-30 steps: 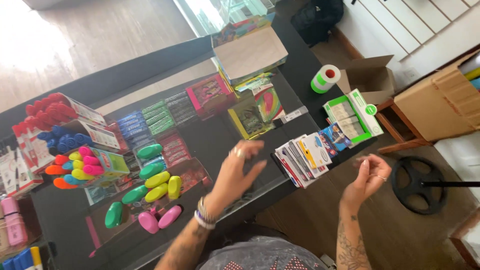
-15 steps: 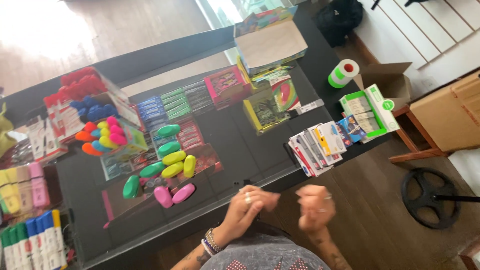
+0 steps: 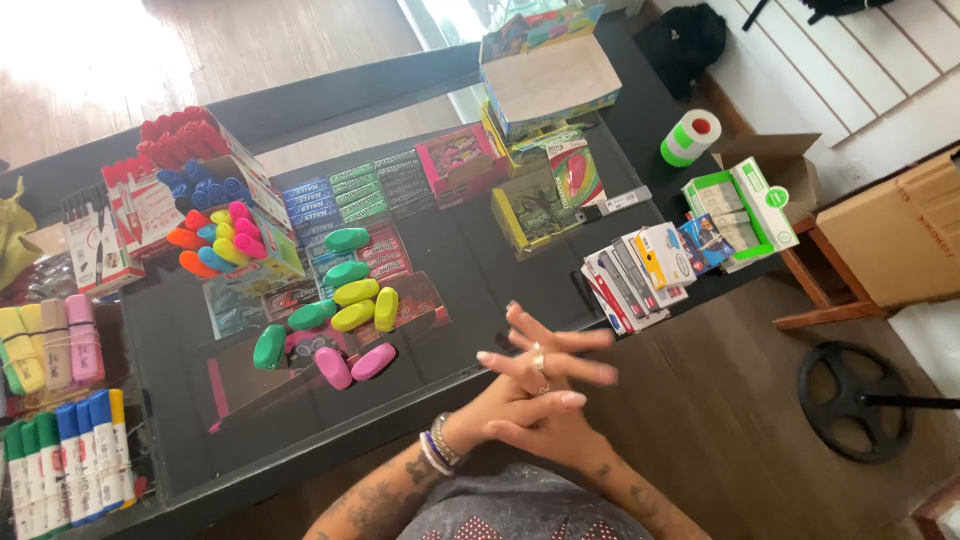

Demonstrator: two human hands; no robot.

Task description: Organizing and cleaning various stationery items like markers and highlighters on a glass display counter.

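**Hands clasped over dark glass counter, nothing held**

Left hand (image 3: 520,385) and right hand (image 3: 545,425) are pressed together at the near edge of the black glass-topped counter (image 3: 470,265). Fingers splayed wide, interlaced, holding nothing. Left carries a ring and beaded bracelets at the wrist.

Nearest goods: loose oval highlighters (image 3: 345,315) in green, yellow and pink, lying on the glass left of the hands, apart from them.

Packaging:
- fanned stack of small flat white cards (image 3: 635,270), right of the hands, near the counter edge
- green-and-white rectangular box (image 3: 745,205), far right
- green-and-white tape roll (image 3: 690,137), upright, behind that box
- open brown cardboard box with colourful sides (image 3: 548,75), far end
- pink tray box (image 3: 455,160) and rows of flat blue and green packs (image 3: 345,195), centre back
- red and blue marker boxes (image 3: 185,155), back left
- upright markers in a row (image 3: 65,460), near left corner
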